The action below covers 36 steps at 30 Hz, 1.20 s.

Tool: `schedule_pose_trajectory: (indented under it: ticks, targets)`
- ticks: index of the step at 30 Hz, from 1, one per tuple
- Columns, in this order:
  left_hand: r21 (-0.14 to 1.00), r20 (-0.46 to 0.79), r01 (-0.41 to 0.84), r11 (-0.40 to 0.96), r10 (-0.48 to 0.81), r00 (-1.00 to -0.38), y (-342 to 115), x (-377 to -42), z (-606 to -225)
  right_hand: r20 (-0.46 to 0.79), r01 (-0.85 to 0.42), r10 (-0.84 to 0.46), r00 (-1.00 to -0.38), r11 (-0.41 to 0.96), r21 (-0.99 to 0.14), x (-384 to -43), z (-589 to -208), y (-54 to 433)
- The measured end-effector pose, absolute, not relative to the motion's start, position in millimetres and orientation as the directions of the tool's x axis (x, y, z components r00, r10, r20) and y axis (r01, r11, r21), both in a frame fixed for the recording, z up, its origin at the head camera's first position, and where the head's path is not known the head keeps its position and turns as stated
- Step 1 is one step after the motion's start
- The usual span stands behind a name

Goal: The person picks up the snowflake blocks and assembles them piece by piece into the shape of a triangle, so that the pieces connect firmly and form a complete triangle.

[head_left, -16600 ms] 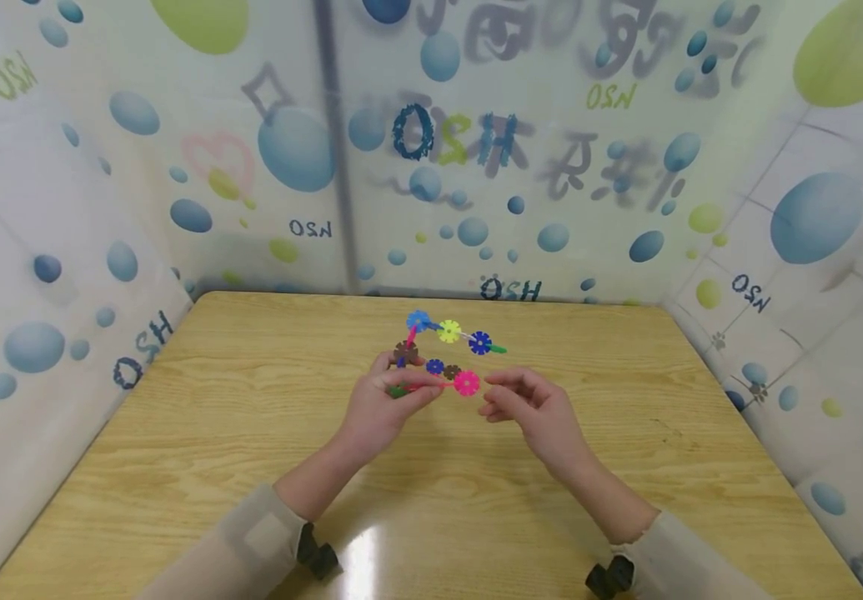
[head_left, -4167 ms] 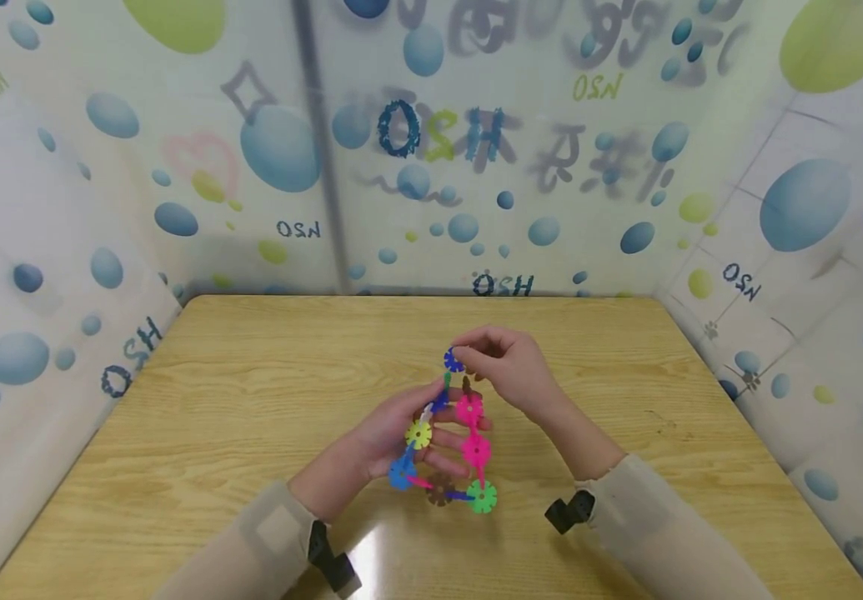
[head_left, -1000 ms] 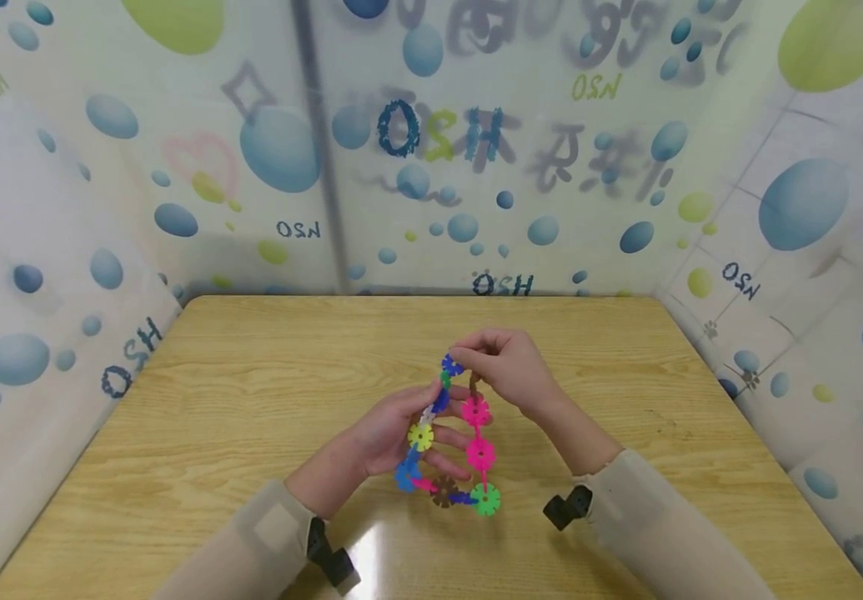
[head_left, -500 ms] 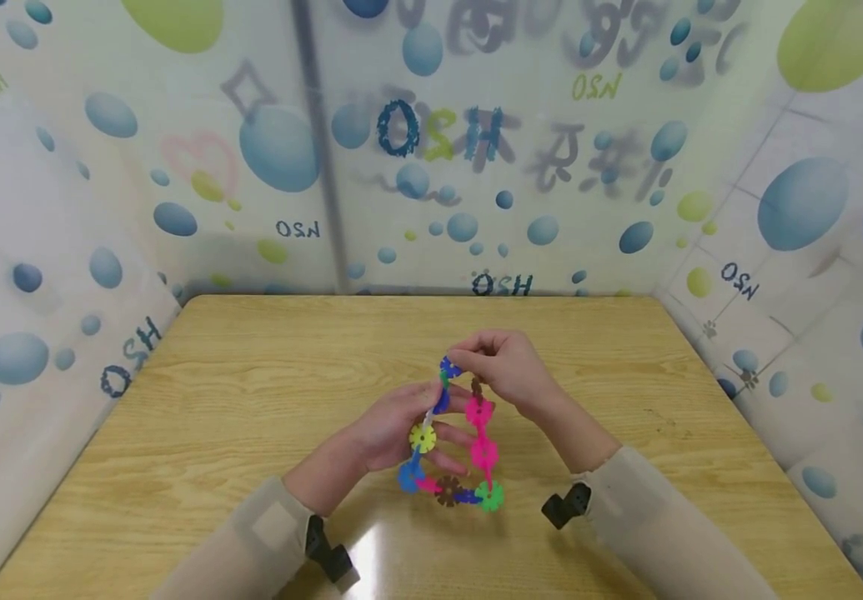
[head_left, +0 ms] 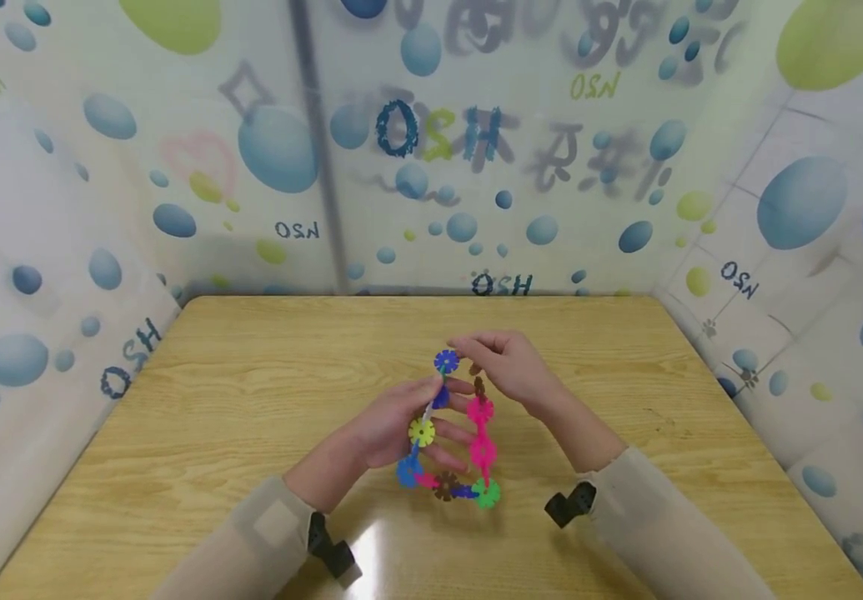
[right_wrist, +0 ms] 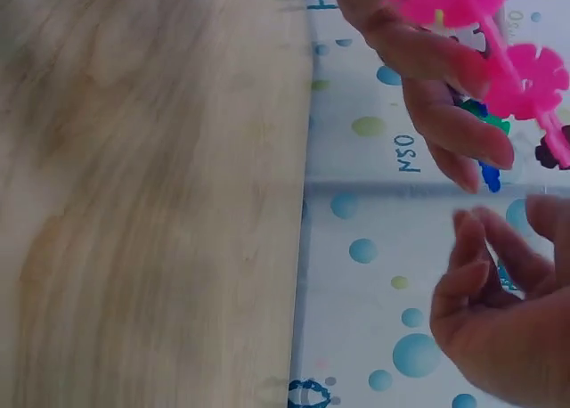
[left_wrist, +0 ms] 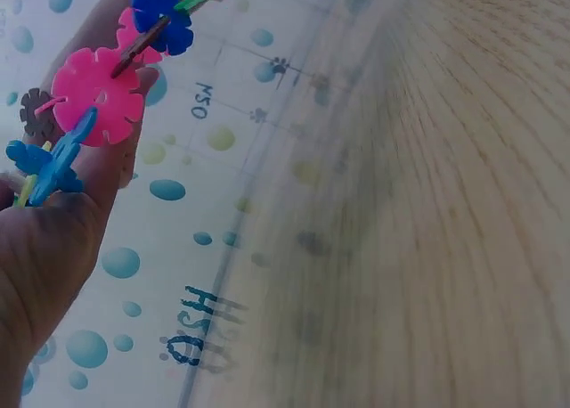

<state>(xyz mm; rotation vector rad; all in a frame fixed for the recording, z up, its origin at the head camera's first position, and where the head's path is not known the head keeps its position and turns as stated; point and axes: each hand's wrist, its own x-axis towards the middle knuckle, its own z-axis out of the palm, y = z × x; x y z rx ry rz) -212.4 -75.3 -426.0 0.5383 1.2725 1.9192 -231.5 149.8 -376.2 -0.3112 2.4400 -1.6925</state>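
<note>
A chain of interlocking plastic snowflake discs hangs in a loop above the table in the head view. My left hand (head_left: 393, 421) pinches it near a dark blue disc (head_left: 441, 398) under the thumb, other fingers spread behind the loop. At the top stands a blue disc (head_left: 446, 361). Pink discs (head_left: 480, 410) run down the right side to a green disc (head_left: 487, 493); a yellow disc (head_left: 422, 432) is on the left. Beside the top disc is my right hand (head_left: 509, 367), fingers loosely bent. The right wrist view shows that hand (right_wrist: 508, 337) apart from the chain, nothing visible in it.
The wooden table (head_left: 251, 358) lies beneath both hands. Printed sheeting (head_left: 551, 192) with blue and green dots closes off its back and sides. A black wrist camera (head_left: 569, 504) sits at my right cuff, another (head_left: 332, 546) at the left.
My right fingers have come off the top blue disc, which they pinched half a second ago. Since the oldest frame, the chain has been turned so that it hangs in front of my left fingers.
</note>
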Motion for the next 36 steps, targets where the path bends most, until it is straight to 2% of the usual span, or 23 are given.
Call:
schedule_pose_trajectory:
  ticks: [5,11,17,21,26,30,36]
  targets:
    - [0.916,-0.087,-0.344,-0.207,0.733,-0.674,-78.7,-216.3,-422.6,0.079,-0.125,-0.161,-0.984,0.306,-0.944,-212.9,-389.6,165.0]
    - [0.914,-0.092,-0.344,-0.216,0.714,-0.694,-80.4,-219.8,-416.5,0.191,-0.251,-0.223,-0.956,0.288,-0.924,-194.9,-401.6,171.8]
    - [0.922,-0.081,-0.318,-0.219,0.697,-0.713,-80.0,-218.4,-414.9,0.231,-0.291,-0.227,-0.946,0.281,-0.915,-193.2,-400.6,164.0]
    - [0.954,-0.056,-0.226,-0.197,0.624,-0.779,-76.7,-216.9,-415.1,0.25,-0.307,-0.226,-0.942,0.272,-0.912,-194.2,-397.9,159.8]
    - [0.993,0.014,-0.05,-0.107,0.519,-0.854,-72.1,-215.1,-412.8,0.247,-0.305,-0.232,-0.941,0.261,-0.916,-196.6,-396.6,157.3]
    - [0.997,0.069,0.044,-0.062,0.485,-0.872,-70.2,-214.3,-411.5,0.251,-0.308,-0.23,-0.94,0.265,-0.914,-198.5,-395.7,156.7]
    - [0.994,0.083,0.106,0.023,0.473,-0.877,-69.4,-210.1,-407.3,0.252,-0.317,-0.242,-0.937,0.28,-0.906,-199.3,-395.7,156.9]
